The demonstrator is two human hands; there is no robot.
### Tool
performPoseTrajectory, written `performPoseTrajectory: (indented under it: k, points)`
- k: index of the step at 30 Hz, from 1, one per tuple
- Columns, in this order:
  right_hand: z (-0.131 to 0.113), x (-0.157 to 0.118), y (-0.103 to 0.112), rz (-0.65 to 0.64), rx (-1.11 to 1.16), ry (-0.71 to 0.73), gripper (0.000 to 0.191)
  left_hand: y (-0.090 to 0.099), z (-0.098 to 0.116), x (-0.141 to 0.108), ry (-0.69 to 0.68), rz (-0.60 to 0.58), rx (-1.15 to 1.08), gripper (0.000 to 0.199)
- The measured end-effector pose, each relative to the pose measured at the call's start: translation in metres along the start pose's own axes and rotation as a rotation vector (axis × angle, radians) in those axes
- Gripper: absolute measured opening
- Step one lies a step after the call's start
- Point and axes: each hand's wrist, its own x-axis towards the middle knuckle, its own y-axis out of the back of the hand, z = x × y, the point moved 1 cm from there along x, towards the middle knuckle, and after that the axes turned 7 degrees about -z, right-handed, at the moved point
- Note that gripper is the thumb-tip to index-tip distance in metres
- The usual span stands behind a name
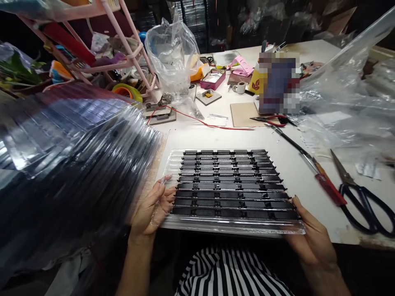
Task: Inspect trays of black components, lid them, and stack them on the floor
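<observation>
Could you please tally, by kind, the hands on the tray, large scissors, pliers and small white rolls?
Hands on the clear tray: 2 (left hand, right hand)
Large scissors: 1
Pliers: 1
Small white roll: 1
Total: 5

Before you, the tray [234,225] is clear, glossy plastic with ridged edges, and the strips [228,187] in it are black with a dull sheen; the stacked trays [92,164] at your left look like shiny plastic, the bag [173,53] is thin, crinkled clear plastic, the desk [197,139] looks smooth and pale, the scissors [359,193] have metal blades and smooth dark handles, and your striped clothing [231,273] is soft, matt cloth
</observation>
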Motion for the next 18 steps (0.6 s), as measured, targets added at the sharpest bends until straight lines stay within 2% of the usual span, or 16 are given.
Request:
performPoseTrajectory:
  k: [4,8,10,12,15,16,18]
  points:
    - [0.001,-0.001,-0.003,-0.009,0.009,0.02,0.018,0.0,0.001,0.0,-0.013,0.036,-0.01,0.033]
    - [0.002,0.001,-0.008,-0.055,-0.005,0.03,0.017,0.0,0.006,-0.001,0.033,0.052,-0.039,0.036]
    - [0.003,0.002,-0.011,-0.074,0.0,0.021,0.018,-0.001,0.006,-0.003,0.034,0.11,-0.048,0.037]
    - [0.002,0.004,-0.013,-0.085,0.009,0.016,0.019,-0.002,0.003,-0.006,-0.067,0.259,-0.007,0.034]
    - [0.001,0.005,-0.015,-0.101,0.032,0.013,0.018,-0.007,-0.006,-0.011,-0.347,0.467,0.234,0.03]
    - [0.001,0.005,-0.016,-0.104,0.043,0.011,0.018,-0.01,-0.01,-0.011,-0.419,0.505,0.361,0.029]
    - [0.001,0.005,-0.016,-0.105,0.07,0.008,0.019,-0.015,-0.015,-0.011,-0.466,0.533,0.585,0.025]
